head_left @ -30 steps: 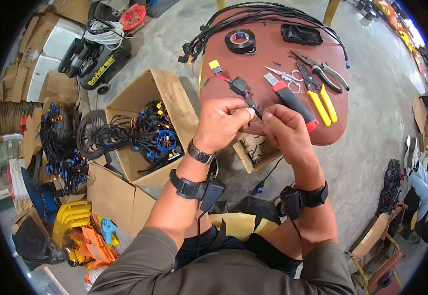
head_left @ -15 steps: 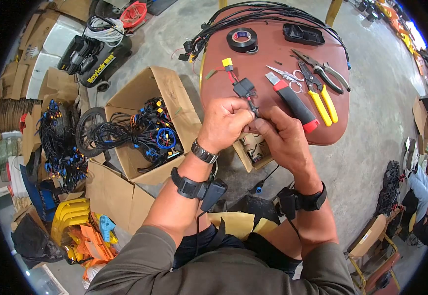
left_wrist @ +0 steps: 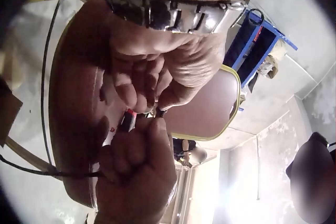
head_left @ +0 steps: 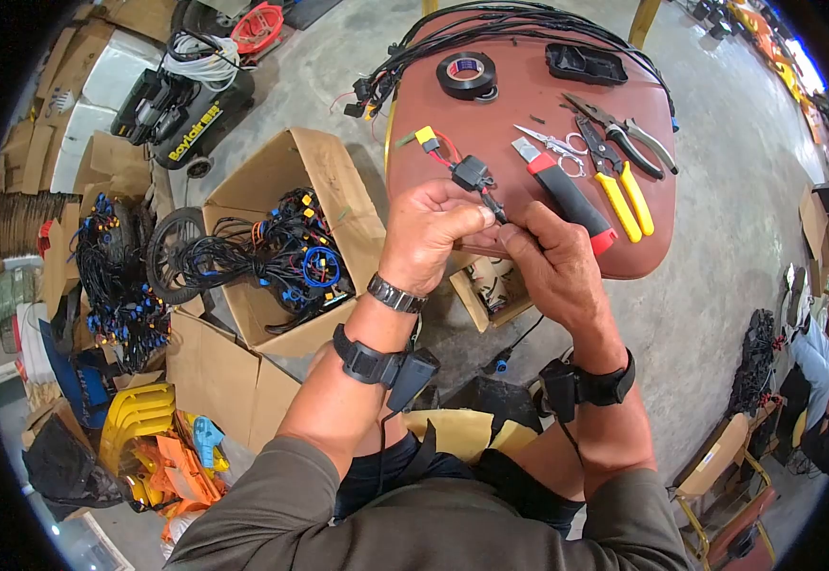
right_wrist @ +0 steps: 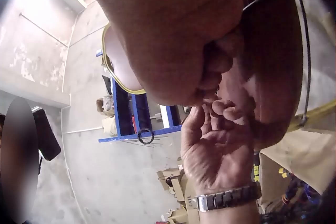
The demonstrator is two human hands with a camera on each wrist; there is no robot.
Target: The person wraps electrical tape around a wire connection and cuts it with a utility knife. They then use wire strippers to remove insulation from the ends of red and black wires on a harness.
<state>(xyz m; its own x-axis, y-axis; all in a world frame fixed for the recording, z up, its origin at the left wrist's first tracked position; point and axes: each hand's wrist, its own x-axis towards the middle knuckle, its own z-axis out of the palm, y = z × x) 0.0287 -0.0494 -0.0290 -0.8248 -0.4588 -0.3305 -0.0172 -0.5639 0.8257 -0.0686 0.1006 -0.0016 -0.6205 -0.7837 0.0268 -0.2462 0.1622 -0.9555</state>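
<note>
Over the near edge of the brown seat, my left hand pinches a dark cable between thumb and fingers. Right beside it, my right hand grips the same cable, fingers curled and thumb tip close to the left thumb. Beyond the left fingers the cable runs to a small black box-shaped piece, then red wires and a yellow plug. In the left wrist view the fingertips of both hands meet, and the left hand wears a metal watch. The right hand's fingers mostly hide the cable's near end.
On the seat lie a red-and-black utility knife, small scissors, yellow-handled wire strippers, pliers, black tape and a black tray. A cable bundle crosses the far edge. A cardboard box of wiring stands left.
The plug and box-shaped piece swung right, and the plug then came back left and slightly nearer. My right fingers shifted their hold, its hand turning a little, while the left kept pinching.
</note>
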